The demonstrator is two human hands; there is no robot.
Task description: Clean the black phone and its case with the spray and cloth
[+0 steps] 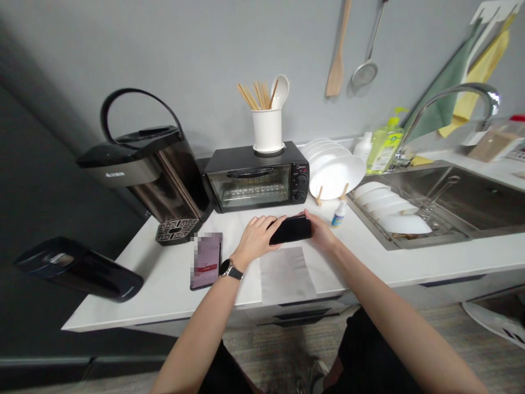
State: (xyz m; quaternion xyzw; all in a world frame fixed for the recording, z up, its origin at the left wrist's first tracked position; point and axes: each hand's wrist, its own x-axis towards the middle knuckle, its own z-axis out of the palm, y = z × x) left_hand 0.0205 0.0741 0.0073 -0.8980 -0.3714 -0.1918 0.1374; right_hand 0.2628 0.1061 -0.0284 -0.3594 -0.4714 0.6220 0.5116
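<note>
Between both hands a black smartphone (290, 230) is held sideways, its dark face towards me. My left hand (259, 236) grips its left end, thumb along the lower edge and fingers over the top. Around the right end my right hand (320, 230) is closed, with most of its fingers hidden behind the phone. Just below lies a flat grey cloth (287, 276), reaching over the counter's front edge. A small white bottle with a blue label (338, 214) stands right of my right hand. Another phone (207, 260), its screen lit and partly pixelated, lies left of my watch.
A toaster oven (254, 186) carries a white utensil pot (267, 130). To the left stand a water dispenser (151, 180) and a dark thermos-like bottle (82, 271). White plates (337, 169) stand in a rack beside the sink (484, 219), which holds several bowls (404, 223).
</note>
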